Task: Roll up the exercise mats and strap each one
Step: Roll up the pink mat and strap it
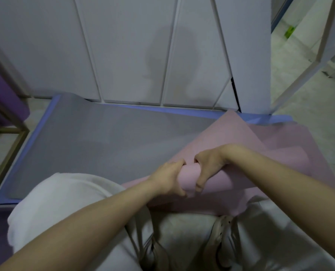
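A pink exercise mat (240,137) lies partly rolled in front of me, its near end wound into a tube and the loose sheet spreading up and to the right. My left hand (168,178) grips the left end of the pink roll, fingers curled over its top. Just to the right, my right hand (207,167) holds the same roll, fingers wrapped down its front. Under the pink mat a grey mat (96,141) lies flat on a blue mat (51,112). No strap is visible.
White cabinet doors (135,47) stand right behind the mats. A purple mat (0,90) sits in a metal-framed rack (10,145) at the left. My knees in light trousers and my shoes (223,241) fill the bottom. Tiled floor (303,89) opens at the right.
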